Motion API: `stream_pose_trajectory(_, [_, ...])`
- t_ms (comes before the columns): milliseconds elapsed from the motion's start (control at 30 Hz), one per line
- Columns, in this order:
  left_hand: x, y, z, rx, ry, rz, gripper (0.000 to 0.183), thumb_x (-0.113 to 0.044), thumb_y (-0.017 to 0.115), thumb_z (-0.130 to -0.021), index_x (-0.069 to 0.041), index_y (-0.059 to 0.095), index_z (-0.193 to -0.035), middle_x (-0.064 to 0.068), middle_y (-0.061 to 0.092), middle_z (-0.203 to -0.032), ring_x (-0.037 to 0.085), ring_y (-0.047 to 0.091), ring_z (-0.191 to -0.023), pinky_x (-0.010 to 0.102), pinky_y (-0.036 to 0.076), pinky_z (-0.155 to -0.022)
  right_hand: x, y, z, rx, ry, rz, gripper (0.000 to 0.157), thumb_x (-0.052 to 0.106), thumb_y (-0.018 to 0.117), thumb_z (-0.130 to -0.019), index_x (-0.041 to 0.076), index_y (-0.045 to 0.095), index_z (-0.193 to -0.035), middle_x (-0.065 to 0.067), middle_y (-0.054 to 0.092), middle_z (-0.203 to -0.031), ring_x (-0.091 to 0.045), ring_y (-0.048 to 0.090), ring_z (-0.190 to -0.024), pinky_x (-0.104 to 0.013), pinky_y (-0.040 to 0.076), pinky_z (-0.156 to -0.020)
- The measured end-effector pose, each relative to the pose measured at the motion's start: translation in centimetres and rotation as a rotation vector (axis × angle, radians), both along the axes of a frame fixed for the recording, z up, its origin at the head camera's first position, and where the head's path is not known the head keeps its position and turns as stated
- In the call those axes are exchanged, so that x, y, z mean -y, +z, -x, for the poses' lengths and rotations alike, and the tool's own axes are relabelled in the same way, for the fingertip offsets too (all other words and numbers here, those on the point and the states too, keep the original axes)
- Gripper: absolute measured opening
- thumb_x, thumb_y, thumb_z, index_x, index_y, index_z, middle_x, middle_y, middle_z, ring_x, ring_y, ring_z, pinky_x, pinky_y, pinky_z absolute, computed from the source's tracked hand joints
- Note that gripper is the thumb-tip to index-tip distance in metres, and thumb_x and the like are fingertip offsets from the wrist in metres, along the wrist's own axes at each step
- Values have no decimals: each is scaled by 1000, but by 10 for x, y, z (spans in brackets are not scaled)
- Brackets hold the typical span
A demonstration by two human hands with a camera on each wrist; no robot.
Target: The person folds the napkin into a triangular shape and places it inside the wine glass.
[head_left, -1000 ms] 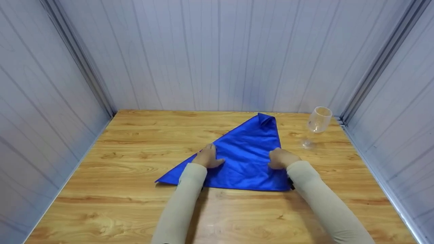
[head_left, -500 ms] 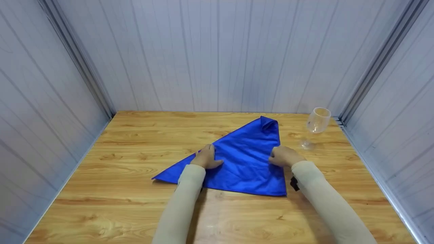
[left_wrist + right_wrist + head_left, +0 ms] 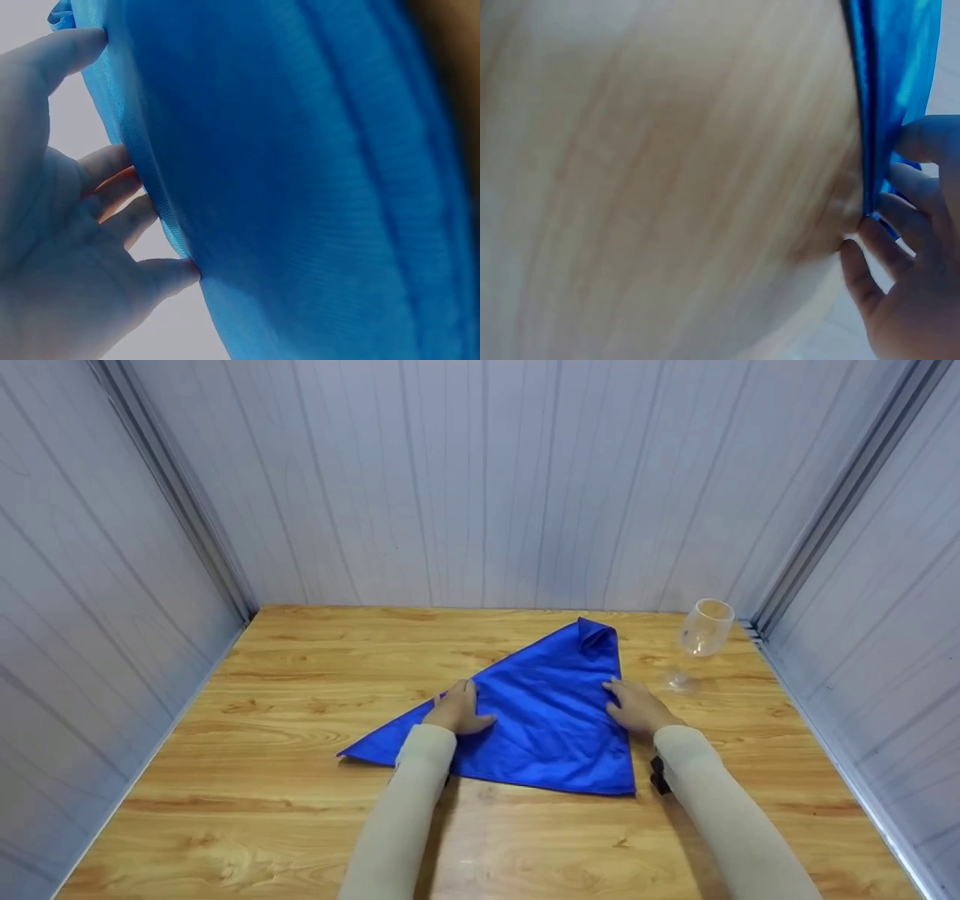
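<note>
Touching one satiny, roughly triangular cloth (image 3: 544, 705) with two loosely spread hands (image 3: 457, 710) (image 3: 635, 708) — near one stemmed glass (image 3: 707, 628), on wood-grained surface (image 3: 300, 697).

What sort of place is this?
Probably a booth for tabletop work: pale panelled walls enclose a wood-grain table on three sides, with a blue cloth spread on it.

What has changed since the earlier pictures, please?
The right hand has shifted slightly right, its curled fingers now extended at the right edge of the blue cloth. The cloth's right corners have shifted slightly toward the person. The left hand stays on the cloth; the wine glass is unmoved.
</note>
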State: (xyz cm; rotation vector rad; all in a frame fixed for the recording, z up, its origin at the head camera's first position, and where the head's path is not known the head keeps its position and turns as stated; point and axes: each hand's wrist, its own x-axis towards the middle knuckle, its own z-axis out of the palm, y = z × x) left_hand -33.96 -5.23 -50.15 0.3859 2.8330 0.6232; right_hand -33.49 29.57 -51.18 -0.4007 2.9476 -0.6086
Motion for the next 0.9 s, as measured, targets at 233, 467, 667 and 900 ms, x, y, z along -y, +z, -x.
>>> stream_pose_trajectory(233, [0, 0, 0, 3, -2, -19, 73, -42, 68, -93, 2, 42, -146, 19, 40, -151, 36, 37, -141, 60, 18, -115, 10, 11, -4, 65, -27, -125, 54, 19, 49, -101, -7, 41, -148, -33, 30, -153, -52, 30, -139, -61, 27, -111])
stream_pose_trajectory(467, [4, 2, 4, 0, -8, -25, 69, -43, 67, -93, 2, 45, -141, 19, 44, -146, 38, 42, -136, 59, 22, -114, 19, 18, -8, 3, -32, -217, 35, 16, 56, -95, -4, 63, -123, -31, 59, -126, -49, 54, -119, -60, 44, -96])
stream_pose_trajectory(667, [5, 1, 13, 0, -5, -6, 63, -43, 65, -95, -1, 48, -137, 16, 49, -140, 37, 47, -130, 56, 25, -114, 25, 26, -11, -14, 8, -285, 17, 18, 64, -93, 5, 62, -81, -15, 62, -82, -31, 62, -79, -51, 52, -70])
stream_pose_trajectory(900, [4, -2, 17, -37, -15, 18, 64, -42, 66, -95, -1, 47, -140, 16, 47, -142, 36, 47, -131, 56, 27, -113, 33, 35, -16, 23, 24, -353, 28, 22, 68, -93, 4, 61, -72, -15, 62, -78, -28, 60, -70, -50, 53, -66])
